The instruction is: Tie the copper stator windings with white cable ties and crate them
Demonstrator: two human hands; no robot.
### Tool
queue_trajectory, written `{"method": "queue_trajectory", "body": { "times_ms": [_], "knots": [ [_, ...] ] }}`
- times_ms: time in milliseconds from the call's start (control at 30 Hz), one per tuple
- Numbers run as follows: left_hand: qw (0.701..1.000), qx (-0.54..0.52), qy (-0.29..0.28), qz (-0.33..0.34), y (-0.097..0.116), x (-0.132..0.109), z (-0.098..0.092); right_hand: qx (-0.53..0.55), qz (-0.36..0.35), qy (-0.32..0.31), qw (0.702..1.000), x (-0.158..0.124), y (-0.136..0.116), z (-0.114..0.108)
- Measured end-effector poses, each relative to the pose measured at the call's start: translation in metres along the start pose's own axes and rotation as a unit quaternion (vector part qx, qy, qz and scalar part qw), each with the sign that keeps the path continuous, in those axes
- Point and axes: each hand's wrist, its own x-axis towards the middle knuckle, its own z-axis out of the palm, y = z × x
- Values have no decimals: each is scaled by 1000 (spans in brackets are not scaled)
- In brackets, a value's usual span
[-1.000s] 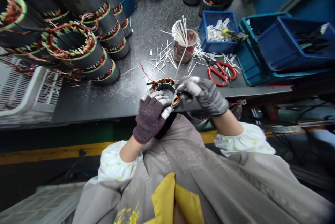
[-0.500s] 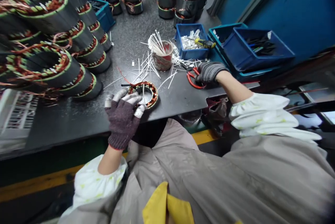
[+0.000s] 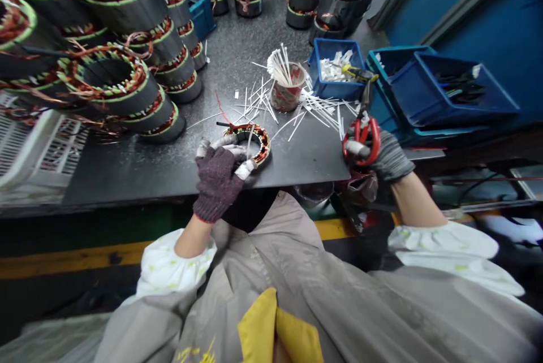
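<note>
The left hand (image 3: pixel 218 182), in a dark purple knit glove, curls over a copper-wound stator (image 3: pixel 259 145) and presses it on the black table (image 3: pixel 297 168) near the front edge, while the right hand (image 3: pixel 382 154), in a grey glove, grips red-handled scissors (image 3: pixel 362 139) well to the right of that stator. Beyond the stator stands a printed cup (image 3: pixel 288 94) of white cable ties (image 3: pixel 278 66) amid loose trimmed ties, with stacked wound stators (image 3: pixel 127 52) to its far left.
</note>
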Motion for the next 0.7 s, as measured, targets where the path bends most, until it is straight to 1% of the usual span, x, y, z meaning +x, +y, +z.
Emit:
{"method": "queue_trajectory", "body": {
  "times_ms": [67, 133, 200, 300, 367, 433, 533, 600, 700],
  "knots": [
    [1000, 13, -1, -5, 1, 0, 2, -6, 3, -1, 1000, -12, -18, 22],
    [1000, 24, -1, -5, 1, -1, 4, -9, -4, -40, 999, -15, -41, 45],
    [1000, 30, -2, -2, 1, -1, 4, -29, -34, -71, 996, -11, -63, 64],
    [999, 33, -10, 3, 0, 0, 2, -107, -84, -88, 987, 2, -90, 81],
    [999, 35, -18, -1, 1, 0, 1, -131, -101, -93, 982, 11, -102, 87],
    [999, 37, -21, -9, 2, 0, 0, -133, -106, -98, 981, 18, -110, 91],
    [999, 36, -11, -11, 3, 0, 1, -146, -105, -108, 978, 22, -116, 91],
    [999, 36, -6, -13, 4, 0, 1, -165, -93, -143, 971, 22, -115, 85],
    [999, 31, -6, -14, 4, 0, 3, -191, -59, -219, 955, 18, -111, 74]
  ]
}}
